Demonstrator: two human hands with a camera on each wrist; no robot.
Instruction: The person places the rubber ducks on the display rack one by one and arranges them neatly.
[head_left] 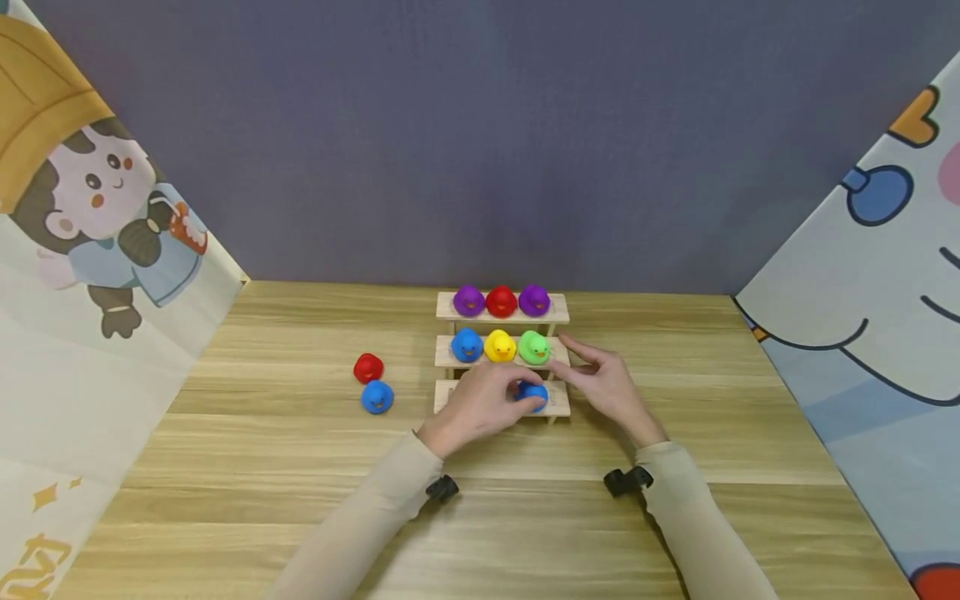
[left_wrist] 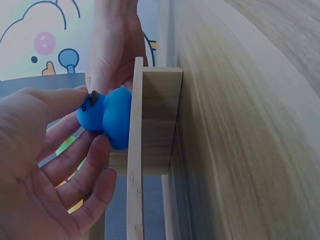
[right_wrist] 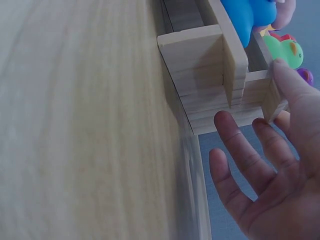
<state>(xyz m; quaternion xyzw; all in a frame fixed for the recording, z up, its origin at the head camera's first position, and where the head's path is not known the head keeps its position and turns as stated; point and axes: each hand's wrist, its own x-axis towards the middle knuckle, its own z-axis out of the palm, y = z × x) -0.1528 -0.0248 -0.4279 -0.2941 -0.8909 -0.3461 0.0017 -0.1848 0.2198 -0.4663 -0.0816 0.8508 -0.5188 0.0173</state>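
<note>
A three-tier wooden rack (head_left: 558,310) stands mid-table. Its top shelf holds a purple, a red and a second purple duck. The middle shelf holds a blue, a yellow (head_left: 499,346) and a green duck (head_left: 534,347). My left hand (head_left: 517,390) pinches a blue duck (head_left: 536,397) on the bottom shelf; in the left wrist view my thumb and fingers close round this blue duck (left_wrist: 112,117) against the shelf board (left_wrist: 160,100). My right hand (head_left: 581,362) is open, its straight fingers (right_wrist: 285,85) touching the rack's right end (right_wrist: 200,65).
A loose red duck (head_left: 368,367) and a loose blue duck (head_left: 377,397) sit on the wooden table (head_left: 225,467) left of the rack. Printed cloth panels close in both sides, with a grey wall behind.
</note>
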